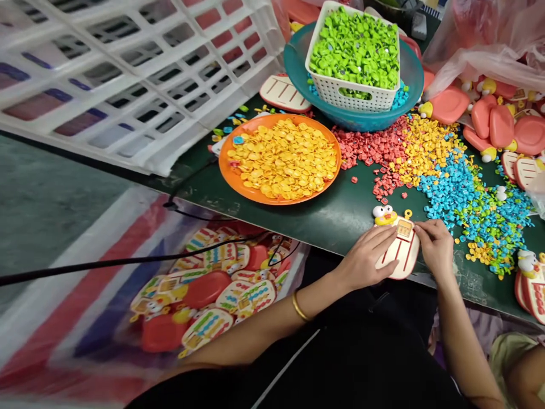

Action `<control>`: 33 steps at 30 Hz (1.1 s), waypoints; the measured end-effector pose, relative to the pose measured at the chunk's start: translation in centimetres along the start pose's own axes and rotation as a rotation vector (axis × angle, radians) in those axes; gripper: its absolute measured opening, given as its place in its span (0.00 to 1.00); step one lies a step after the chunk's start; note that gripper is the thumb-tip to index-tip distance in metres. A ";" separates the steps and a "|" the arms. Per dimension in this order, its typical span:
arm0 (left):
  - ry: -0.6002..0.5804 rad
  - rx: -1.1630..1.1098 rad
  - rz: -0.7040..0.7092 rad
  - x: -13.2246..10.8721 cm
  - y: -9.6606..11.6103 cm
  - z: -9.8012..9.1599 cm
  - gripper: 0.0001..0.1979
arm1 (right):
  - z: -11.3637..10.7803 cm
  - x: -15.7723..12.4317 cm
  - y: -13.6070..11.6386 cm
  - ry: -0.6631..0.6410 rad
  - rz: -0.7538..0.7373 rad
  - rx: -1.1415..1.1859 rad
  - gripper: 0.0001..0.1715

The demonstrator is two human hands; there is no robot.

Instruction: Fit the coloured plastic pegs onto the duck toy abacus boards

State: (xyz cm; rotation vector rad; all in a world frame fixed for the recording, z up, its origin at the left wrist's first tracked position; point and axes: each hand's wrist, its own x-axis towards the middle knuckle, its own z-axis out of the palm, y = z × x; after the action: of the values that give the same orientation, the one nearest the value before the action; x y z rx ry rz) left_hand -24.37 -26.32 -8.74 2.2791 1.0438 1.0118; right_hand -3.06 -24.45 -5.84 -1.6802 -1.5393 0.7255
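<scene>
A cream, red-backed toy panel (402, 258) with a duck head, a small display window and empty slots lies at the table's front edge. My left hand (367, 254) grips its left side, fingers across the face and thumb near the bottom. At the upper right edge of the panel, my right hand (436, 245) is closed in a pinch; anything between those fingertips is hidden. Just beyond lie loose small blue pieces (447, 184), red pieces (374, 142) and yellow pieces (428, 142).
An orange plate (230, 176) holds yellow discs. Behind it, a white basket (353, 94) of green pieces sits in a teal basin (298, 71). A white crate (140, 113) leans at left. Filled toy panels (208, 326) lie in a striped bag below; a black cable (128, 264) crosses it.
</scene>
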 end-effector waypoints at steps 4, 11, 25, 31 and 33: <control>0.102 0.082 -0.087 -0.4 0.2 0.0 0.26 | 0.8 0.1 0.4 -0.067 -0.028 0.038 0.13; 0.061 0.069 -0.074 0.2 0.4 -0.2 0.20 | 0.5 1.2 0.7 -0.147 0.096 0.149 0.12; -0.022 -0.012 -0.058 0.7 0.4 0.1 0.12 | 3.2 -5.1 -0.3 0.109 -0.335 -0.318 0.19; -0.067 0.003 -0.077 0.8 0.3 0.0 0.19 | 4.1 3.6 -1.9 0.090 -0.337 -0.222 0.14; -0.126 0.049 -0.046 1.0 0.3 -0.2 0.21 | 3.8 7.1 -2.1 -0.009 -0.320 -0.268 0.14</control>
State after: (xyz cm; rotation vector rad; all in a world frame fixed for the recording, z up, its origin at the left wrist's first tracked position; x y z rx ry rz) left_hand -23.94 -25.75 -8.00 2.3130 1.0740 0.8216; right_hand -6.47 -16.84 -5.80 -1.5614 -1.9220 0.3723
